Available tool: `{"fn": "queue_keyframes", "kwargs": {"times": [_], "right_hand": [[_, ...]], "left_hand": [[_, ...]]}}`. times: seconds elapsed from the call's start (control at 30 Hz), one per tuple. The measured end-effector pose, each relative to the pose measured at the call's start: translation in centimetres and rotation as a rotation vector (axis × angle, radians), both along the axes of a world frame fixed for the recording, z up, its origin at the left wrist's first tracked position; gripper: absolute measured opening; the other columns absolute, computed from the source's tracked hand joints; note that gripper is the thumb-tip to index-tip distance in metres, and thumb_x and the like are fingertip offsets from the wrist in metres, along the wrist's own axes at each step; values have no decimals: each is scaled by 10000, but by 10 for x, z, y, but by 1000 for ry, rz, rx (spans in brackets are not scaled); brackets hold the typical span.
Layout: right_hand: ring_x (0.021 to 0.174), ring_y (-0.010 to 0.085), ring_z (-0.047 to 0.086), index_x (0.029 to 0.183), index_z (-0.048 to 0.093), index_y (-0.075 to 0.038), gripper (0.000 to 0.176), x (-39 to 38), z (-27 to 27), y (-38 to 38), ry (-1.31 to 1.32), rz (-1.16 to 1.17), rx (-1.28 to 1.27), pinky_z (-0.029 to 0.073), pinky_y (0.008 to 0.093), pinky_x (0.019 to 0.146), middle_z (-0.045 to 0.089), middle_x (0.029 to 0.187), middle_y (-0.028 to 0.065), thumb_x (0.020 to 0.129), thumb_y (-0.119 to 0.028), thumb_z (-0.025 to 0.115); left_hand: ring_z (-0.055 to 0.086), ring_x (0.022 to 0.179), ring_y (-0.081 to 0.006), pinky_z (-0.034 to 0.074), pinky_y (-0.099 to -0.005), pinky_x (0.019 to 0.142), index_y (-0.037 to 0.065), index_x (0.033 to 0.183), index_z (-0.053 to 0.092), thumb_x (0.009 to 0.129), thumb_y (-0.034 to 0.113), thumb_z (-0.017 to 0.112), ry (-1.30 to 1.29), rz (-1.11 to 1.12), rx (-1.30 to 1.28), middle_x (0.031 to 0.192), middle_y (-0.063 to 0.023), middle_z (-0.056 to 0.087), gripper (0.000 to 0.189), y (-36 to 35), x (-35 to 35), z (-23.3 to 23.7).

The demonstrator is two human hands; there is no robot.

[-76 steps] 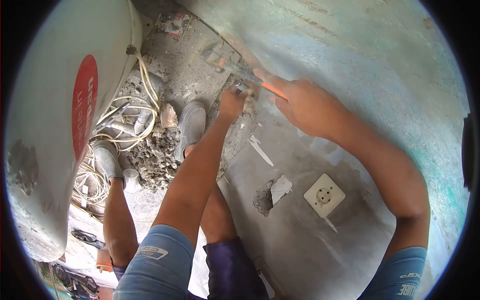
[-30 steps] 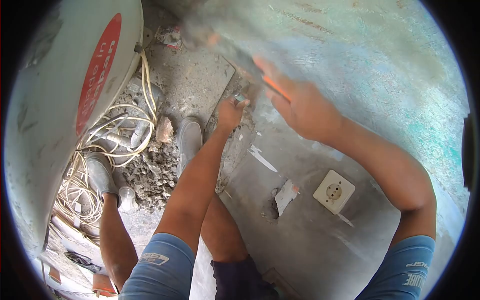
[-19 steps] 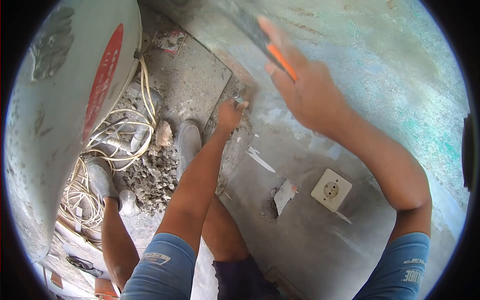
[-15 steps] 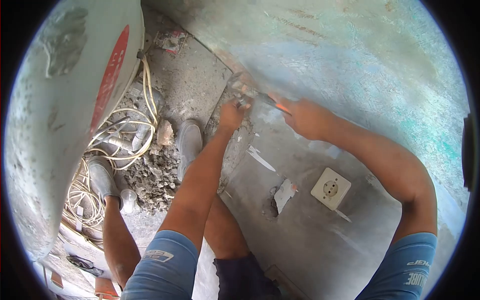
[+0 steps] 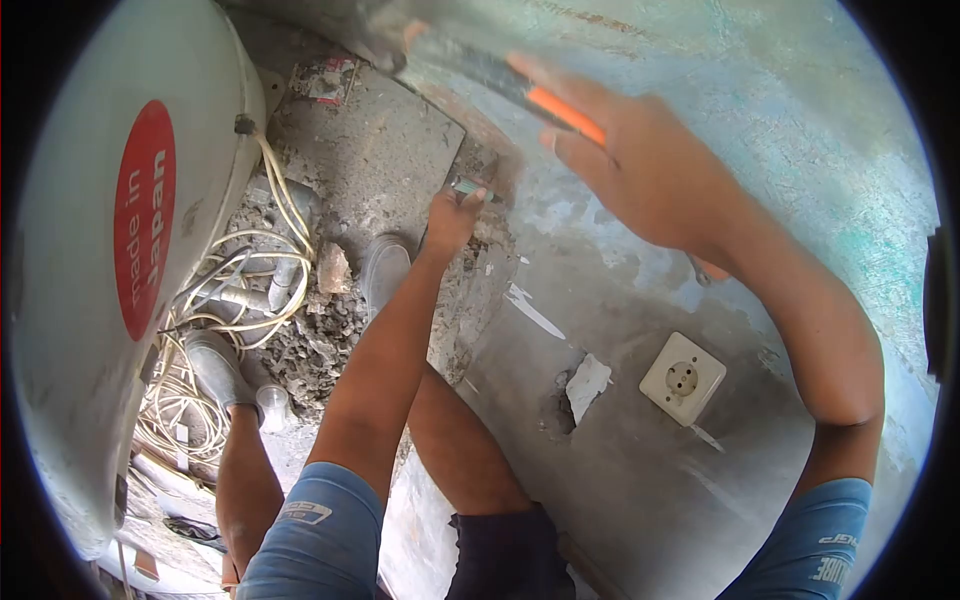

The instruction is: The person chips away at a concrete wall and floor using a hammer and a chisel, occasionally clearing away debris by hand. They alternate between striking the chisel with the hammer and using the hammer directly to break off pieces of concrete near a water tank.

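Observation:
My right hand is wrapped round the orange and black handle of a hammer, raised in front of the wall. The hammer's head, at the upper left, is smeared by motion. Low by the foot of the wall, my left hand is closed on a short, greenish-grey tool, apparently a chisel. Its working end is hard to make out against the rubble. Hammer and chisel are apart.
A white tank with a red label stands at left. Beside my shoes lie coiled cables, grey pipes, rubble and a plastic cup. A wall socket and a broken hole are at right.
My right hand has lifted the hammer up and away from the chisel, where its head was before. My left hand stays low, still gripping the chisel. The view has shifted slightly.

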State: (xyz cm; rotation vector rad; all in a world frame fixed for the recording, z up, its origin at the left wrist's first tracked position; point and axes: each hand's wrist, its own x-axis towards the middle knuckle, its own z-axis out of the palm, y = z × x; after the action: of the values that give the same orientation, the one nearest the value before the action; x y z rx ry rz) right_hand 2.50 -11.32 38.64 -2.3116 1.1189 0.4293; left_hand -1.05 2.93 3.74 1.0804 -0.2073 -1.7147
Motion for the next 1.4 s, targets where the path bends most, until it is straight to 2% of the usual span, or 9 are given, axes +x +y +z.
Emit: {"fn": "queue_keyframes", "kwargs": {"times": [0.17, 0.4, 0.7, 0.77, 0.93, 1.1, 1.17, 1.27, 1.4], "right_hand": [[699, 341, 622, 1449, 359, -193, 547, -6, 4, -1, 436, -198, 314, 477, 437, 735, 650, 936, 241, 923, -166, 504], [742, 365, 621, 1454, 344, -192, 545, -21, -1, -9, 242, -79, 194, 479, 470, 730, 648, 901, 222, 931, -169, 498], [728, 388, 608, 1446, 350, -161, 545, -33, 3, 15, 377, -47, 86, 478, 484, 712, 631, 814, 224, 920, -135, 490], [780, 391, 611, 1454, 326, -159, 554, -22, 10, 8, 511, -105, 279, 477, 497, 741, 629, 819, 226, 923, -133, 482], [860, 385, 642, 1458, 329, -153, 521, -30, -9, 33, 533, 24, 92, 518, 473, 766, 641, 902, 226, 952, -156, 455], [859, 377, 642, 1457, 334, -160, 518, -3, -5, 57, 657, -45, 77, 520, 473, 767, 649, 903, 244, 951, -141, 442], [628, 398, 588, 1455, 335, -204, 548, -7, -15, 70, 534, -21, -40, 481, 489, 640, 595, 658, 207, 933, -138, 489], [583, 393, 573, 1452, 349, -206, 537, 0, -8, 79, 469, 19, -102, 473, 477, 617, 571, 610, 208, 938, -142, 491], [648, 395, 618, 1458, 330, -173, 526, 19, 9, 93, 520, -5, -59, 510, 485, 657, 624, 693, 206, 951, -158, 468]], "left_hand": [[540, 686, -70, 439, -235, 601, 47, 1026, 628, 895, 98, 635, 2, 14, -22, 798, -10, 621, 141, -4, 1, 4], [554, 671, -77, 447, -256, 601, 47, 1030, 620, 899, 135, 630, -54, -94, 65, 787, -12, 632, 158, -9, 11, 15], [522, 663, -83, 429, -267, 599, 42, 1024, 635, 900, 144, 639, -46, -249, -38, 793, -2, 617, 160, 0, 33, 18], [527, 672, -85, 432, -269, 605, 42, 1031, 630, 906, 135, 632, -15, -283, -84, 805, -2, 617, 156, 1, 36, 19], [592, 810, -91, 512, -244, 743, 15, 1092, 592, 920, 110, 611, 65, -221, -128, 942, -40, 640, 197, -12, 37, 12], [579, 803, -97, 494, -255, 736, 35, 1092, 601, 926, 106, 598, 102, -208, -201, 933, -30, 644, 180, -13, 21, -11], [566, 777, -103, 470, -265, 700, 44, 1084, 611, 927, 101, 591, 144, -163, -172, 911, -22, 648, 168, -8, 15, -16], [570, 790, -89, 468, -261, 697, 29, 1069, 617, 913, 106, 603, 156, -57, -126, 894, -25, 651, 175, -8, 4, -10], [620, 775, -179, 474, -316, 705, 46, 1010, 663, 869, 174, 650, -183, -101, -224, 849, -92, 667, 191, 0, 5, -9]]}}
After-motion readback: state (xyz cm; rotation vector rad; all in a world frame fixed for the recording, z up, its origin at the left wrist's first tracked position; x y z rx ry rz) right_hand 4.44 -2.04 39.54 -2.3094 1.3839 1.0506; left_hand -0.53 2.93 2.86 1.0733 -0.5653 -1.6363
